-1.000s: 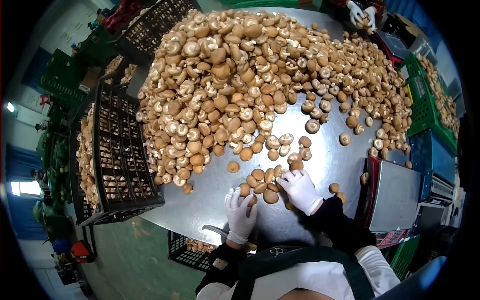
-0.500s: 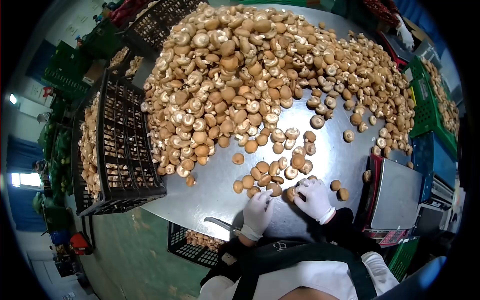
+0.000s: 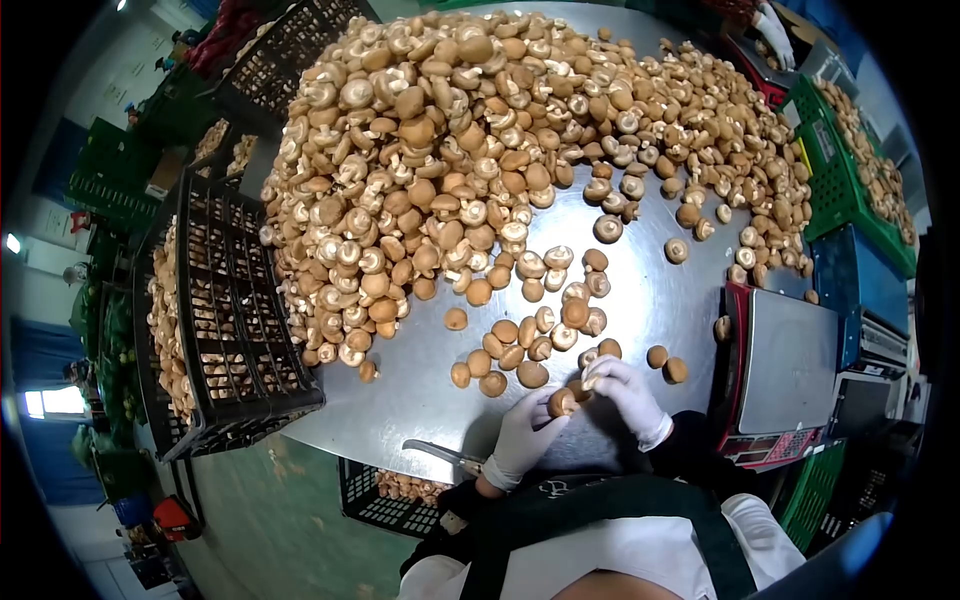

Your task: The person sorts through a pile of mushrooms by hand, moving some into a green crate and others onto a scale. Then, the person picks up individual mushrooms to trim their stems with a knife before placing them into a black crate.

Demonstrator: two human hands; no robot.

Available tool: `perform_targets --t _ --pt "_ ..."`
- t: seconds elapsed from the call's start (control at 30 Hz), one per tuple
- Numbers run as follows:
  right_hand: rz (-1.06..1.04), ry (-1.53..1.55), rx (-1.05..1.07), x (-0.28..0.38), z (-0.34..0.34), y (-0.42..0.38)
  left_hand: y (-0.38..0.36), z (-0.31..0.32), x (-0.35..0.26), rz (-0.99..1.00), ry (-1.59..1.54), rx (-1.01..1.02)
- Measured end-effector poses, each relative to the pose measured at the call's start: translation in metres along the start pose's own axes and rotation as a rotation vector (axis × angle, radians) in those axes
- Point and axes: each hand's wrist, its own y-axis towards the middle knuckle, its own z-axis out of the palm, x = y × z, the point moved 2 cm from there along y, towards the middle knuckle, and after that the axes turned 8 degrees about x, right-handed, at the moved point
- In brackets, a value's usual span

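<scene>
We see two white-gloved hands close together at the near edge of a steel table (image 3: 420,395). The left hand (image 3: 527,438) has its fingers curled around a brown mushroom (image 3: 561,402), gripping it just above the tabletop. The right hand (image 3: 625,392) sits just beside it, fingertips bent down onto a pale mushroom cap (image 3: 594,372) — touching it, though we cannot tell whether the fingers actually close around it. A knife (image 3: 443,455) lies on the table edge, its handle end hidden beside the left wrist; whether the hand holds it we cannot tell.

Just beyond the hands lies a loose cluster of mushrooms (image 3: 520,350), some cap up, some gill side up, and two more (image 3: 666,364) rest to the right of the right hand. Farther back a large heap of mushrooms (image 3: 480,150) covers most of the table.

To the left, a black plastic crate (image 3: 240,330) stands tilted against the table, with mushrooms showing behind its lattice. To the right sits a weighing scale (image 3: 785,375) with a flat steel pan, touching the table's edge. Beyond it a green crate (image 3: 835,190) holds more mushrooms. Below the table edge, another black crate (image 3: 375,495) on the floor has mushrooms in it. At the far top right, another person's gloved hand (image 3: 772,22) is just visible.
</scene>
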Motion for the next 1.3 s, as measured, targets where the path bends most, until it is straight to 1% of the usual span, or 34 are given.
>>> perform_targets --t 0.03,0.07,0.1,0.13,0.17,0.2,0.27,0.33,0.37,0.4,0.47,0.5,0.53,0.57,0.6,0.67,0.7,0.73,0.77,0.8,0.87,0.9,0.93,1.0,1.03,1.07,1.13,1.2,1.23,1.27,1.3 --pt "0.069 0.085 0.018 0.002 -0.008 0.001 -0.001 -0.004 0.0 -0.014 0.195 -0.004" --pt "0.058 0.361 0.051 -0.002 -0.013 0.001 -0.002 -0.007 0.0 -0.029 0.39 -0.009" --pt "0.038 0.435 0.081 -0.001 -0.017 0.0 -0.002 -0.007 -0.001 -0.032 0.393 -0.011" --pt "0.019 0.509 0.11 0.0 -0.02 -0.002 -0.002 -0.006 -0.001 -0.049 0.558 -0.017" --pt "0.062 0.56 0.13 -0.003 -0.025 -0.005 -0.001 -0.006 -0.003 -0.067 0.723 -0.022" --pt "0.063 0.563 0.131 -0.002 -0.024 -0.006 0.0 -0.006 -0.009 -0.069 0.726 -0.022" --pt "0.06 0.574 0.162 0.006 -0.023 -0.011 0.008 -0.007 -0.028 0.125 0.917 -0.103" --pt "0.047 0.586 0.19 0.002 -0.023 -0.014 0.02 -0.028 -0.029 0.196 0.959 -0.266" --pt "0.066 0.553 0.149 0.01 -0.018 -0.013 0.027 -0.042 -0.023 0.263 1.045 -0.36" --pt "0.083 0.519 0.109 0.016 -0.012 -0.011 0.035 -0.051 -0.028 0.262 1.045 -0.362" --pt "0.108 0.565 0.113 0.016 -0.007 -0.005 0.047 -0.067 -0.036 0.049 1.369 -0.46" --pt "0.13 0.563 0.164 0.011 -0.007 -0.001 0.05 -0.071 -0.031 0.051 1.371 -0.465" --pt "0.152 0.561 0.213 0.008 -0.006 0.002 0.054 -0.077 -0.02 0.0 1.234 -0.408" --pt "0.198 0.468 0.201 0.006 -0.004 0.006 0.056 -0.082 -0.01 -0.05 1.096 -0.348" --pt "0.198 0.469 0.201 0.006 -0.001 0.008 0.055 -0.084 -0.008 -0.05 1.096 -0.347" --pt "0.32 -0.006 0.148 0.003 0.004 0.01 0.05 -0.089 -0.006 0.068 0.944 -0.334" --pt "0.291 -0.072 0.134 0.003 0.009 0.012 0.047 -0.089 -0.007 0.063 0.943 -0.334" --pt "0.295 -0.069 0.137 0.0 0.011 0.013 0.043 -0.089 -0.01 0.104 0.947 -0.31" --pt "0.283 -0.114 0.156 -0.004 0.013 0.015 0.039 -0.087 -0.012 0.144 0.951 -0.286" --pt "0.272 -0.16 0.175 -0.007 0.016 0.016 0.035 -0.085 -0.012 0.139 0.95 -0.289" --pt "0.272 -0.143 0.156 -0.006 0.022 0.017 0.024 -0.076 -0.013 0.387 0.858 -0.346" --pt "0.258 -0.231 0.159 -0.004 0.023 0.018 0.017 -0.07 -0.012 0.353 0.723 -0.311" --pt "0.244 -0.318 0.162 -0.003 0.024 0.018 0.01 -0.062 -0.013 0.349 0.721 -0.31" --pt "0.221 -0.332 0.177 0.0 0.027 0.018 -0.001 -0.045 -0.015 0.251 0.424 -0.254" --pt "0.189 -0.296 0.18 0.002 0.031 0.018 -0.006 -0.039 -0.018 0.17 0.315 -0.221" --pt "0.155 -0.261 0.182 0.003 0.033 0.018 -0.01 -0.033 -0.025 0.167 0.316 -0.219" --pt "0.144 -0.277 0.185 0.002 0.035 0.017 -0.015 -0.022 -0.03 0.011 -0.241 -0.166" --pt "0.069 -0.369 0.203 0.007 0.037 0.015 -0.021 -0.021 -0.018 0.018 -0.243 -0.176" --pt "-0.004 -0.413 0.228 0.004 0.037 0.015 -0.023 -0.023 -0.018 0.094 0.133 -0.119" --pt "-0.008 -0.414 0.232 0.003 0.035 0.014 -0.024 -0.024 -0.018 0.168 0.509 -0.062" --pt "0.004 -0.477 0.245 0.001 0.033 0.012 -0.025 -0.026 -0.018 0.173 0.64 -0.083"
